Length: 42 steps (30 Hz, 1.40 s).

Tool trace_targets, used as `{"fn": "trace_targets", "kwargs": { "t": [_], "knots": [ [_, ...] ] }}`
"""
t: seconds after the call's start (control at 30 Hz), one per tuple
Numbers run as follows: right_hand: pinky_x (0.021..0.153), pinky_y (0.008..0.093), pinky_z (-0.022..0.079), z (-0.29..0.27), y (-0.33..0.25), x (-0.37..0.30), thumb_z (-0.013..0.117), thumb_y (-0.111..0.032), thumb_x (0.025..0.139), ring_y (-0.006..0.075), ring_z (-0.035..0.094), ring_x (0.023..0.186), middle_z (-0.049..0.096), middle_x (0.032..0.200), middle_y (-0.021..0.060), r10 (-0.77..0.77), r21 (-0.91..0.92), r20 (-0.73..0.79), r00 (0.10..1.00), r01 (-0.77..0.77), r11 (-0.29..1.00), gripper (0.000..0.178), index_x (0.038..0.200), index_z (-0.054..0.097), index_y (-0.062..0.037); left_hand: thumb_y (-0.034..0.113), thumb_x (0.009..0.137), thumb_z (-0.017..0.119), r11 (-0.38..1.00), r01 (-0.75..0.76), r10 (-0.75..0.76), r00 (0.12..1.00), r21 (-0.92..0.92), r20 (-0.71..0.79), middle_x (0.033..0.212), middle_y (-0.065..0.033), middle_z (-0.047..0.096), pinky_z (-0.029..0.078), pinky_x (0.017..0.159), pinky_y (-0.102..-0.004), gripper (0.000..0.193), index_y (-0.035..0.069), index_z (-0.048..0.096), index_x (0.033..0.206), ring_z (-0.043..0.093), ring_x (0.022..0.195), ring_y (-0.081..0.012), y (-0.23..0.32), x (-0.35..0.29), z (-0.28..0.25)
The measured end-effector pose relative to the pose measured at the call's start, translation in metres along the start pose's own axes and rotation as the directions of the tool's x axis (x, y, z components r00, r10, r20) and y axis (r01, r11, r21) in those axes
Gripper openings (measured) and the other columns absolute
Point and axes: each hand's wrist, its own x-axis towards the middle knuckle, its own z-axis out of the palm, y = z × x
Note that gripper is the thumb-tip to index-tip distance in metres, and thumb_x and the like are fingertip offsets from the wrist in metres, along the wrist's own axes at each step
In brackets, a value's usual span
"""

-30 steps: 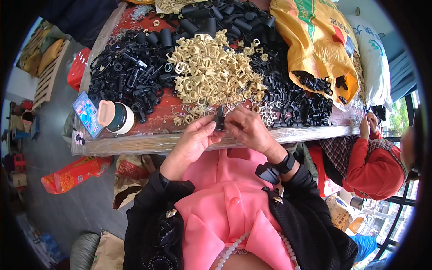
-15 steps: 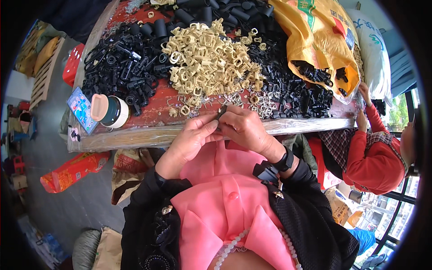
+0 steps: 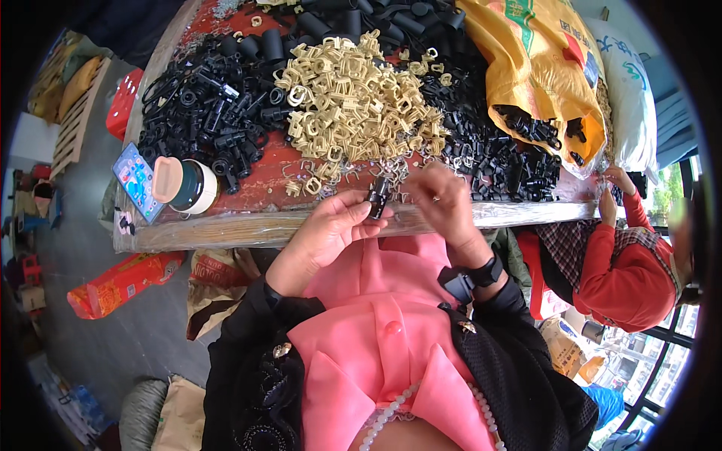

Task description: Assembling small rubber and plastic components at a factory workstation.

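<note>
Near the table's front edge, my left hand [image 3: 331, 227] is closed on a small black plastic fitting [image 3: 378, 198], pinched between thumb and fingers and tilted upward. My right hand [image 3: 445, 201] is apart from it, just to the right, over the table edge near the small metal clips [image 3: 391, 167]. Motion smears its fingers, so whether they hold anything cannot be made out. Beyond both hands lies a heap of cream plastic pieces [image 3: 353, 98]. Black fittings [image 3: 203, 113] are piled to its left, and smaller black pieces [image 3: 504, 161] to its right.
A phone [image 3: 135, 180] and a lidded jar [image 3: 194, 188] stand at the table's left corner. An orange-yellow sack [image 3: 526, 68] spills black parts at the right, beside a white sack [image 3: 628, 98]. Another person in red sleeves [image 3: 628, 270] works at the right. Wrapped wood edges the table [image 3: 226, 231].
Both hands were together around the dark part. My right hand has since come off it and moved right, while my left keeps hold of the fitting, which now shows more fully.
</note>
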Motion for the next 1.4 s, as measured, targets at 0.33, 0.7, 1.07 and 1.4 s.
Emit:
{"fn": "trace_targets", "kwargs": {
  "t": [0.33, 0.7, 1.07, 1.4],
  "knots": [
    [0.060, 0.0387, 0.046, -0.012, 0.057, -0.015, 0.058, -0.016, 0.075, 0.0304, 0.056, 0.072, 0.052, 0.081, 0.0102, 0.153, -0.451, -0.079, 0.985, -0.172, 0.876, 0.017, 0.090, 0.054, -0.0075, 0.011, 0.087, 0.048, 0.997, -0.054, 0.055, 0.998, -0.060, 0.027, 0.104, -0.0162, 0.057, 0.049, 0.077, -0.0275, 0.026, 0.001, 0.048, 0.110, 0.058, 0.090, -0.0231, -0.003, 0.000, 0.002],
    [0.056, 0.0361, 0.046, 0.007, 0.041, -0.016, 0.059, -0.010, 0.072, 0.0303, 0.055, 0.065, 0.054, 0.080, 0.0098, 0.121, -0.420, 0.176, 0.977, -0.037, 0.907, 0.015, 0.086, 0.056, -0.0063, 0.015, 0.087, 0.050, 0.996, -0.048, 0.046, 0.998, -0.079, -0.031, 0.099, -0.0138, 0.059, 0.048, 0.077, -0.0299, 0.021, 0.003, 0.052, 0.104, 0.059, 0.087, -0.0209, -0.006, 0.005, -0.006],
    [0.054, 0.0250, 0.044, -0.003, 0.051, -0.017, 0.061, -0.004, 0.073, 0.0148, 0.055, 0.058, 0.057, 0.075, 0.0079, 0.386, 0.364, 0.084, 0.919, -0.389, 0.846, 0.018, 0.091, 0.058, -0.0032, 0.016, 0.087, 0.050, 0.992, -0.059, 0.057, 0.998, -0.112, -0.019, 0.101, -0.0144, 0.058, 0.049, 0.076, -0.0321, 0.022, 0.003, 0.052, 0.104, 0.059, 0.087, -0.0208, -0.006, 0.006, -0.011],
    [0.057, 0.0340, 0.045, 0.001, 0.044, -0.019, 0.059, -0.008, 0.073, 0.0270, 0.056, 0.067, 0.053, 0.078, 0.0096, 0.065, -0.317, 0.063, 0.996, -0.042, 0.947, 0.020, 0.092, 0.055, -0.0050, 0.016, 0.087, 0.050, 0.994, -0.059, 0.057, 0.998, -0.088, -0.022, 0.101, -0.0138, 0.058, 0.048, 0.077, -0.0321, 0.022, 0.004, 0.052, 0.105, 0.059, 0.087, -0.0194, -0.006, 0.007, -0.010]
  ]
}}
